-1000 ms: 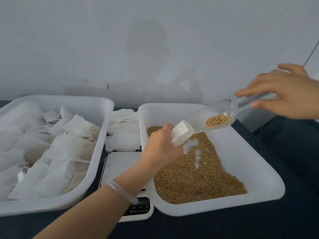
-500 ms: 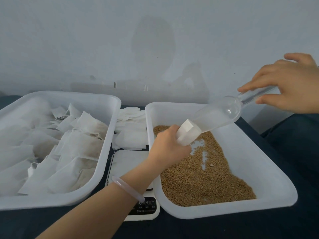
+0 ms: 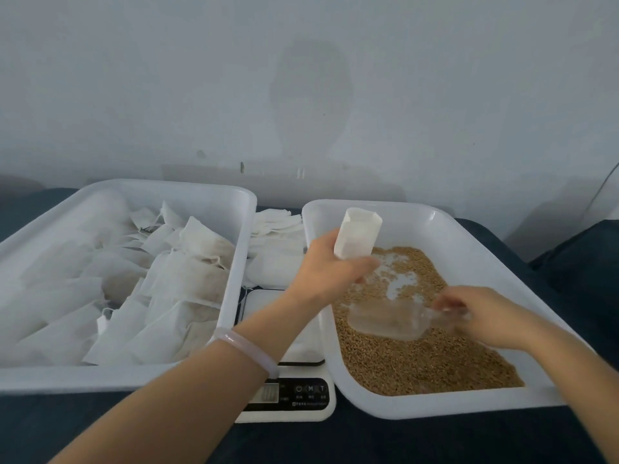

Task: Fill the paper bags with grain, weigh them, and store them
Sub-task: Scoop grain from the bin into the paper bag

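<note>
White paper bag, mouth up, is gripped at its lower part by the left hand above the grain in the white plastic right tray. Right hand fingers pinch the clear plastic scoop lying on the grain. Filled bags crowd the left tray; weighing on the white digital scale and storing remain.
</note>
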The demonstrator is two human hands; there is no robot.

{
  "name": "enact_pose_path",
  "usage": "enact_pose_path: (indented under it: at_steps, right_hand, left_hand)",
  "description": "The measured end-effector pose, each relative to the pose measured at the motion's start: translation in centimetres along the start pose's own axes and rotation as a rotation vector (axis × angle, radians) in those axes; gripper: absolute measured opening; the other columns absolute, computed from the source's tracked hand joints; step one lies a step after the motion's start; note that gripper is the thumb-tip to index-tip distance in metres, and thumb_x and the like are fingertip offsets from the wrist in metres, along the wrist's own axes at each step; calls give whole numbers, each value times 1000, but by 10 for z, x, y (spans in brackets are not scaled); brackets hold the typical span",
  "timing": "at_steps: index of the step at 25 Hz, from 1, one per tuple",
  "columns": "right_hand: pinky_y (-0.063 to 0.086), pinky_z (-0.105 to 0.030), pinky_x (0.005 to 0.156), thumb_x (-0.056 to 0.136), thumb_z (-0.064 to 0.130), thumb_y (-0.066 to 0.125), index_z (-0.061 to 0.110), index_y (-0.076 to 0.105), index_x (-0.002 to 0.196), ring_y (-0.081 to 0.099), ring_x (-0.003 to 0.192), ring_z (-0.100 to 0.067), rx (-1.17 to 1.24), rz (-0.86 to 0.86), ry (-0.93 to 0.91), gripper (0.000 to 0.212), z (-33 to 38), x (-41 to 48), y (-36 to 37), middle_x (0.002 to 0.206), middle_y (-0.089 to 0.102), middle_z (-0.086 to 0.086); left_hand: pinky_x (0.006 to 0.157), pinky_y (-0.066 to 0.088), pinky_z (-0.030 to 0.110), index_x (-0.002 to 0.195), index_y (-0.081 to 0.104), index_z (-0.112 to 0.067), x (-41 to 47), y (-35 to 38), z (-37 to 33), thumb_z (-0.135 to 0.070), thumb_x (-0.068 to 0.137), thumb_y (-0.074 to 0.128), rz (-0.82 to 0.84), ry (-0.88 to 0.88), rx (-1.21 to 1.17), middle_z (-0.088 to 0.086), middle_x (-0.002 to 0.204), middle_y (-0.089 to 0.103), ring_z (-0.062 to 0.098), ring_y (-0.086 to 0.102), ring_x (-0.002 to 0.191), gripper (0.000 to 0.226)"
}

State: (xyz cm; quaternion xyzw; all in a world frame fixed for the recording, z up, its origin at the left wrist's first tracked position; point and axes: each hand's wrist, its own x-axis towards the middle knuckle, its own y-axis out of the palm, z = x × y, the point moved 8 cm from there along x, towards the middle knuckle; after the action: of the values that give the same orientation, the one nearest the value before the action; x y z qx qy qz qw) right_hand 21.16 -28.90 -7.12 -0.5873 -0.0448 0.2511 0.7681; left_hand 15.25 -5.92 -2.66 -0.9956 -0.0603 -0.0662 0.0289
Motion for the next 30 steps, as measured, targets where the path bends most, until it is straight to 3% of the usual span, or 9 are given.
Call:
enact_pose_path:
  at_steps: [3,6,9,11,14,17,22,26,30]
  right_hand:
    - [49,-21,81,80,15,71,41,54,99,58,104,-7,-43,76,78,36,-3,3,13,110,58,16]
    - [38,-21,100,78,41,72,34,50,127,48,117,-2,-171,-31,-29,54,37,7,-15,129,51,16]
    - [39,-14,91,57,73,67,44,46,124,51,107,13,342,-163,-305,76,132,6,-42,121,51,30]
    - [47,-17,86,51,66,75,40,52,119,58,104,6,609,-115,-392,76,180,12,-30,112,62,20]
    - [54,-22,71,66,32,83,33,67,96,67,85,-7,766,-169,-438,34,211,23,-9,90,71,11]
    - [49,-19,63,72,22,80,26,72,86,66,75,-9,815,-287,-461,17,203,27,-5,81,70,6]
    - [47,-32,63,67,40,76,12,72,82,59,68,-22,771,-324,-486,32,198,27,-2,79,67,-8]
    - [31,-18,51,61,65,68,25,62,71,41,51,-3,583,-213,-487,41,209,27,11,59,54,8]
    - [36,-15,61,54,68,73,41,50,86,46,78,4,220,-99,-455,48,209,28,29,89,50,23]
  left_hand:
    - [69,57,26,85,63,-16,-5,-26,-10,-17,70,76,90,-11,65,1,73,64,12,65,67,20]
    - [75,57,34,88,62,-6,-3,-52,-15,-10,66,76,151,-38,88,8,79,61,18,64,73,26]
    - [79,55,39,82,61,-4,-4,-60,-15,-5,69,73,239,-39,134,10,78,60,22,61,74,18]
    - [76,55,38,80,64,-5,-8,-58,-14,-7,66,69,287,-6,150,7,75,63,20,61,74,16]
    - [77,54,39,82,69,-13,-14,-64,-2,-10,62,71,295,-43,214,4,79,66,19,63,78,20]
    - [65,48,32,68,66,-19,-14,-67,5,-18,59,74,346,-74,329,-1,68,61,15,57,66,12]
    - [72,50,31,86,69,-14,-12,-71,2,-31,60,85,387,0,565,4,80,66,16,61,74,35]
    - [47,29,18,51,62,-28,-9,-90,10,-28,68,82,368,-34,775,-12,46,43,7,34,46,27]
    - [49,31,17,46,54,-32,-8,-85,12,-23,71,78,410,-1,878,-12,43,43,5,37,45,35]
